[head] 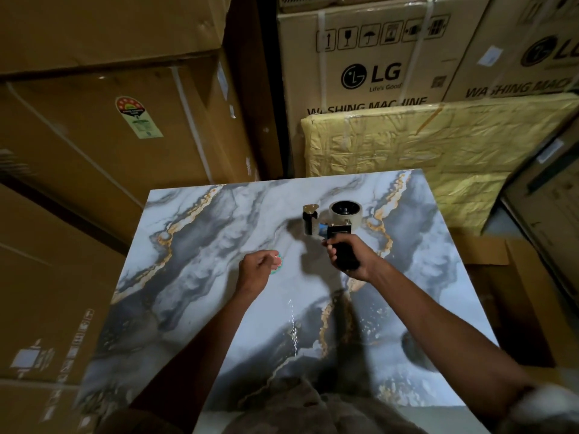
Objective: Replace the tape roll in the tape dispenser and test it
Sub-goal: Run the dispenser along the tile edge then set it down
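Observation:
My right hand [351, 256] grips the black handle of the tape dispenser [332, 225] and holds it over the marble-patterned tabletop [200, 277]. A roll of clear tape [345, 212] sits on the dispenser's hub, at the end away from me. The dispenser's roller and metal blade plate point left. My left hand [258, 267] is loosely curled above the table to the left of the dispenser, with a small red-and-green thing [279, 261] at its fingertips. Whether the fingers pinch that thing I cannot tell.
Big cardboard cartons [109, 126] stand behind and to the left of the table. Washing machine boxes [369, 57] are stacked at the back. A flat package wrapped in yellow paper [438, 142] leans behind the table's far edge. More cardboard [507, 277] lies at the right.

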Tool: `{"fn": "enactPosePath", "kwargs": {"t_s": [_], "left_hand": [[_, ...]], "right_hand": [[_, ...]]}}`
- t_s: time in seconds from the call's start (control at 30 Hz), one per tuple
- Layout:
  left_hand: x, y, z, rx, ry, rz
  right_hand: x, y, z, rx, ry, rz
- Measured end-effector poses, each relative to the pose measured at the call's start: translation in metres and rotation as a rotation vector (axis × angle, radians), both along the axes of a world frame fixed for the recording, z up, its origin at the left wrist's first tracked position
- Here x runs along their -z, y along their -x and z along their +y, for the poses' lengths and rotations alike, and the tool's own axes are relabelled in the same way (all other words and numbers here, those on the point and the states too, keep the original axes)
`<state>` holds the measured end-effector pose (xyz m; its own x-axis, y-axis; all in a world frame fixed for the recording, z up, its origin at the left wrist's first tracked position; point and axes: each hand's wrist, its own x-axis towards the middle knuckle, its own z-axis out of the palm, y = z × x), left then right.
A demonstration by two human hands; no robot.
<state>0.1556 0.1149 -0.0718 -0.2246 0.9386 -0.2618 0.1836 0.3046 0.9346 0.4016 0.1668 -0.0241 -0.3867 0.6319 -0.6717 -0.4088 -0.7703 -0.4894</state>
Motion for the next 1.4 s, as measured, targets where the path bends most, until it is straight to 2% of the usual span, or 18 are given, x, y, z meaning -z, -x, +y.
{"fn": "enactPosePath", "kwargs": {"t_s": [0.3,0.5,0.63,0.7,0.8,0.9,0.97,1.13,1.3,1.4], "left_hand": [[-0.005,-0.008,0.006,-0.012,0.046,0.025],[-0.008,-0.009,0.005,0.006,0.049,0.058],[-0.012,-0.012,0.000,0.036,0.053,0.093],[-0.011,-0.012,-0.003,0.044,0.053,0.103],[-0.008,-0.013,-0.010,0.084,0.051,0.156],[-0.012,-0.014,-0.020,0.150,0.044,0.250],[-0.011,-0.012,-0.027,0.189,0.049,0.308],[-0.013,-0.003,-0.049,0.203,0.096,0.429],[-0.018,0.013,-0.073,0.217,0.085,0.498],[-0.013,0.028,-0.086,0.361,0.032,0.733]], "right_hand": [[0.033,-0.005,0.020,-0.081,-0.028,-0.086],[0.054,-0.008,0.018,-0.078,-0.007,-0.086],[0.060,-0.011,0.009,-0.061,-0.008,-0.161],[0.057,-0.010,0.004,-0.039,-0.026,-0.268],[0.057,-0.010,-0.002,0.036,-0.084,-0.630],[0.059,-0.007,-0.007,-0.010,-0.203,-0.950],[0.053,-0.003,-0.017,-0.061,-0.307,-1.095],[0.039,0.013,-0.044,-0.102,-0.542,-1.307],[0.036,0.034,-0.079,-0.094,-1.021,-1.466],[0.030,0.054,-0.099,-0.223,-1.149,-1.502]]}}
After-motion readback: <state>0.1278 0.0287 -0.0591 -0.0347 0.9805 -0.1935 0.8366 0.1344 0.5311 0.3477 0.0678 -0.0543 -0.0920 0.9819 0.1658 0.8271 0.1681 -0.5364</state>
